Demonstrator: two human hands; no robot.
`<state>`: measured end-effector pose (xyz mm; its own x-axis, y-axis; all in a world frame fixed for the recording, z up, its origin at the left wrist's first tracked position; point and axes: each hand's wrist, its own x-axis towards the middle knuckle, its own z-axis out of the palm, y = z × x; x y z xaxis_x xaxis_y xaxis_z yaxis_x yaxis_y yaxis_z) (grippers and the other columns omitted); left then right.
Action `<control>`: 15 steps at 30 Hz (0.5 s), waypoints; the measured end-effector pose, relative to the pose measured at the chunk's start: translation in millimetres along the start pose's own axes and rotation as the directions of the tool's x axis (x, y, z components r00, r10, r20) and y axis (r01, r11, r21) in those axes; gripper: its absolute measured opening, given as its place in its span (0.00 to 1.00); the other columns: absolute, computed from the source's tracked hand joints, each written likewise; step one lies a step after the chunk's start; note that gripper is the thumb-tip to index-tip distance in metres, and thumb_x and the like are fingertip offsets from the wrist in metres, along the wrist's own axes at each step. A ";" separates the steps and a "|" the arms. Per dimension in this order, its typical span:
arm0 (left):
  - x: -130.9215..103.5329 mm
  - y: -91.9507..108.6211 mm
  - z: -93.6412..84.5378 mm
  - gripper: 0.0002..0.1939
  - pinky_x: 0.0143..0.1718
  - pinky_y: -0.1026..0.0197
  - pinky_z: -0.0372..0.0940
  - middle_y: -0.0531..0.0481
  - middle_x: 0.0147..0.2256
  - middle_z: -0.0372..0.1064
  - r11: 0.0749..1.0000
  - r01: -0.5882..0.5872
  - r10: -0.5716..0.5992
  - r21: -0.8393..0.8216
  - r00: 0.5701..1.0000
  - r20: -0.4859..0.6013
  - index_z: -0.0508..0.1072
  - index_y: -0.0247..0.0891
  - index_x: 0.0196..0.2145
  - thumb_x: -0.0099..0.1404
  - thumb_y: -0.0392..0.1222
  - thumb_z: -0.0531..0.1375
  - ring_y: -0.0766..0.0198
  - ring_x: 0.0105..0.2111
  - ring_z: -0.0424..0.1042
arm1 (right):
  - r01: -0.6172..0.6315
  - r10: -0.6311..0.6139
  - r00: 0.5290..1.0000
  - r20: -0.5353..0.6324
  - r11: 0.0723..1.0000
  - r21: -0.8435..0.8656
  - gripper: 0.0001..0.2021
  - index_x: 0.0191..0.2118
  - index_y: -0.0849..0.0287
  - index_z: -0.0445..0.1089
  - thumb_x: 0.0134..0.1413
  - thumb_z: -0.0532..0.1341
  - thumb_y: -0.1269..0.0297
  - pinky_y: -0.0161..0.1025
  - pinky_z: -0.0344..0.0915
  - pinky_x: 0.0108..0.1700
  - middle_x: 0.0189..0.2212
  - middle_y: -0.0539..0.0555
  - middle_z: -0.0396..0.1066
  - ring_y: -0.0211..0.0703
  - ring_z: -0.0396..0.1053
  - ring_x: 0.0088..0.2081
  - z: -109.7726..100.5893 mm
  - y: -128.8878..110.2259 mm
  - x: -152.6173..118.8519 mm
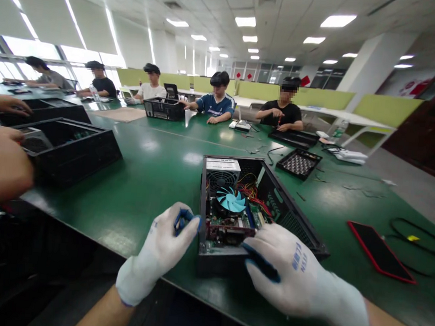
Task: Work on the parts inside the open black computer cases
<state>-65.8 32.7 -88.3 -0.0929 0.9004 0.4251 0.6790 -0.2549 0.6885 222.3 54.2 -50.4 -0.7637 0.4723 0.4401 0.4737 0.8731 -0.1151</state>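
Computer case of black metal, rectangular and open-topped: lower centre of frame, on glossy green tabletop. Contents: light-blue bladed fan; silver metal power-supply box with round grille, at far left corner; red, yellow and black cables.

Left hand, white glove with blue palm: beside case's left wall, fingers curled toward thumb; cannot tell whether anything is pinched.

Right hand, matching printed glove: over case's near right corner, gap between thumb and fingers; cannot tell whether it grips the rim.

Right of frame: flat dark panel with red border.
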 end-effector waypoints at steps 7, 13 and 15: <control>-8.5 40.5 -11.7 0.11 0.35 0.58 0.62 0.50 0.33 0.70 0.936 -0.338 0.285 0.093 0.888 0.361 0.77 0.41 0.39 0.74 0.46 0.57 0.62 0.32 0.71 | 0.040 -0.039 0.999 -0.011 0.990 0.137 0.14 0.49 0.57 0.74 0.57 0.61 0.69 0.44 0.70 0.40 0.34 0.56 0.76 0.46 0.72 0.35 -21.8 -31.6 -24.4; -23.8 48.0 -25.4 0.14 0.30 0.58 0.56 0.51 0.29 0.65 0.877 -0.444 0.333 0.182 0.836 0.436 0.70 0.40 0.30 0.75 0.42 0.54 0.63 0.28 0.65 | 0.020 -0.028 0.995 0.097 0.996 0.083 0.22 0.57 0.44 0.75 0.55 0.64 0.64 0.48 0.75 0.45 0.43 0.56 0.80 0.56 0.78 0.46 -32.6 -44.5 -33.9; -26.8 48.3 -30.1 0.11 0.30 0.59 0.56 0.52 0.30 0.66 0.882 -0.448 0.350 0.143 0.828 0.439 0.72 0.40 0.33 0.74 0.40 0.55 0.63 0.28 0.66 | 0.040 -0.047 0.994 0.096 0.997 0.069 0.25 0.59 0.40 0.74 0.54 0.65 0.60 0.50 0.76 0.46 0.46 0.55 0.81 0.59 0.77 0.50 -33.5 -46.3 -40.3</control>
<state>-52.4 -14.4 -48.7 0.4799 0.8108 0.3350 0.7446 -0.5784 0.3331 245.8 -9.3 -32.9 -0.8237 0.4403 0.3572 0.4113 0.8977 -0.1582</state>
